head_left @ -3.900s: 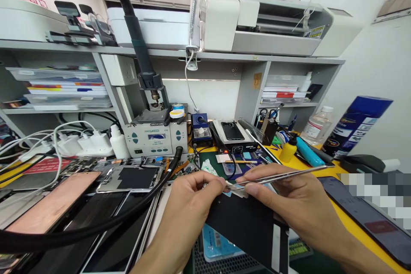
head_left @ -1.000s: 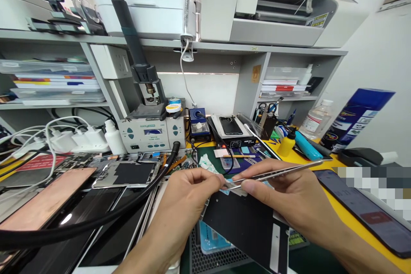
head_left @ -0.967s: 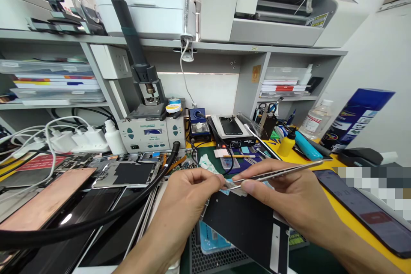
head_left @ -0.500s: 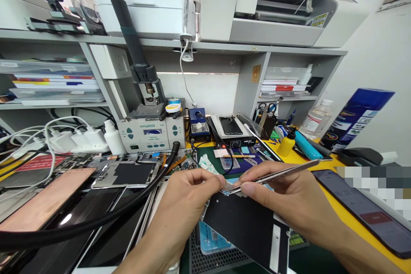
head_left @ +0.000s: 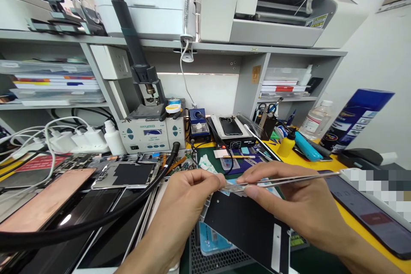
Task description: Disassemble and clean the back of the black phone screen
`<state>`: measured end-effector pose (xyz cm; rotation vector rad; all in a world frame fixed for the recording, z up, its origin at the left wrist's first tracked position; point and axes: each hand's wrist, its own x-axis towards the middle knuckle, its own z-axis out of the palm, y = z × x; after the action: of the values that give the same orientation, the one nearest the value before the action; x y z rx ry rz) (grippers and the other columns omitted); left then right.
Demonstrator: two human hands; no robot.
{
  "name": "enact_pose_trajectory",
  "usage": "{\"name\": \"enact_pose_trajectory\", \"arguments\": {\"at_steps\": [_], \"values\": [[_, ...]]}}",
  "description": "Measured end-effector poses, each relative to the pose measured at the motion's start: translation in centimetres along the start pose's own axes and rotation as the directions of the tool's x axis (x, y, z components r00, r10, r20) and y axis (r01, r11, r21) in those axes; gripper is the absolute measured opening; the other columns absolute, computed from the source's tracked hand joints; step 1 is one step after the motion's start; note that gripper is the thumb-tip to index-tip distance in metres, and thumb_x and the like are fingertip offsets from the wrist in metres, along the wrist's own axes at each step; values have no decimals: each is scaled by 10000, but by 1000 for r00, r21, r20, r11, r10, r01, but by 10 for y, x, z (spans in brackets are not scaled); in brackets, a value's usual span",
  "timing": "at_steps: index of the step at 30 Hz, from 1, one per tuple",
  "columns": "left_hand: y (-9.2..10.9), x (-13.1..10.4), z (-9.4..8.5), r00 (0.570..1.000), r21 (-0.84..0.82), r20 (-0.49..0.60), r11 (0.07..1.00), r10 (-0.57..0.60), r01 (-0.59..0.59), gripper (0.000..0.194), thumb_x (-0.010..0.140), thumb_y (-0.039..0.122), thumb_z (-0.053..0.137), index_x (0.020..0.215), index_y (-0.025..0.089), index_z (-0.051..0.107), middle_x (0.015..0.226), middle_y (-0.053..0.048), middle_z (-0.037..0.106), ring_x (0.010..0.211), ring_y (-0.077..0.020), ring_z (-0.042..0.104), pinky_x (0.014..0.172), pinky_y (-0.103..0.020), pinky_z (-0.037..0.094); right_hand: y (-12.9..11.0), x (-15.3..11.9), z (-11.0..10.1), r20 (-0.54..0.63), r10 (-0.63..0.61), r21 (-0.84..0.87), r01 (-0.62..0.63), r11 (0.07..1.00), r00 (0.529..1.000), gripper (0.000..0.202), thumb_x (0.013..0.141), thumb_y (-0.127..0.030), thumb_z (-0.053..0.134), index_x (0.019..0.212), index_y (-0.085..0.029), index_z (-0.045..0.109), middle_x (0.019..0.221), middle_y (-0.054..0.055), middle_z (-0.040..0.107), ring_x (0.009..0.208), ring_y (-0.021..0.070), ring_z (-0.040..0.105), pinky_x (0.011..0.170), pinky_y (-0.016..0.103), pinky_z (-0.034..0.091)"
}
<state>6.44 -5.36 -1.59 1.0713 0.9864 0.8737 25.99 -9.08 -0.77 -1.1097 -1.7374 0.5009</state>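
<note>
My right hand [head_left: 289, 199] holds a pair of metal tweezers [head_left: 289, 178] between thumb and fingers, with the long end slanting out to the right. Thumb and fingertips of my left hand [head_left: 186, 199] are pinched on a small clear piece [head_left: 236, 187], which the tweezers' tip meets. Directly below both hands lies a flat black panel [head_left: 244, 224], tilted, with a white strip near its lower right end. Light blue film shows at its upper edge. Under the panel is a blue plastic packet [head_left: 212, 239] on a dark perforated surface.
Phone screens and frames [head_left: 128, 173] cover the left, crossed by a thick black hose [head_left: 128, 209]. A rework station [head_left: 152, 132] stands behind. A phone [head_left: 366, 209], a yellow bottle [head_left: 287, 143] and a blue spray can [head_left: 358, 120] are on the right.
The tweezers have turned flatter, their outer end swinging down and to the right. My right hand has shifted slightly; my left hand stays in nearly the same place.
</note>
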Motion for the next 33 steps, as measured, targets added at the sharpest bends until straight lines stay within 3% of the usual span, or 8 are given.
{"name": "enact_pose_trajectory", "arguments": {"at_steps": [6,10,18,27,33], "values": [[2,-1,1,999,-38,6,999,-36,36,252,786,386,708,729,141,727,736,-36,682,700,-160,527,665,-286,369,-2,1,-2,37,-232,-102,235,967,972,168,809,-106,738,907,-241,715,880,16,791,836,203,743,803,308,598],[4,-1,2,999,13,-40,1000,5,-4,168,774,295,667,716,164,755,789,-46,738,809,-203,589,756,-309,390,-1,0,-3,105,-294,-144,307,941,950,211,814,-71,710,947,-234,694,903,27,788,851,212,740,807,315,598],[5,0,2,998,13,-55,1000,21,-20,158,748,251,647,727,171,782,816,-55,768,860,-223,618,776,-314,396,2,1,-1,21,-267,-163,267,950,963,203,826,-86,720,930,-258,693,883,-13,790,814,174,743,782,266,589],[6,-2,3,998,6,-66,1000,-20,20,135,678,263,692,709,160,774,725,-56,734,757,-209,587,712,-318,375,2,-2,-2,-4,-135,-141,133,981,991,117,855,-193,725,926,-286,735,894,-1,797,836,215,745,758,317,607],[5,-3,2,1000,47,-16,999,27,-26,143,698,268,709,742,149,775,774,-75,735,790,-216,578,734,-324,370,5,-1,-4,-10,-117,-152,114,982,993,122,879,-237,712,951,-334,727,925,-4,796,867,242,736,777,359,606]]}}
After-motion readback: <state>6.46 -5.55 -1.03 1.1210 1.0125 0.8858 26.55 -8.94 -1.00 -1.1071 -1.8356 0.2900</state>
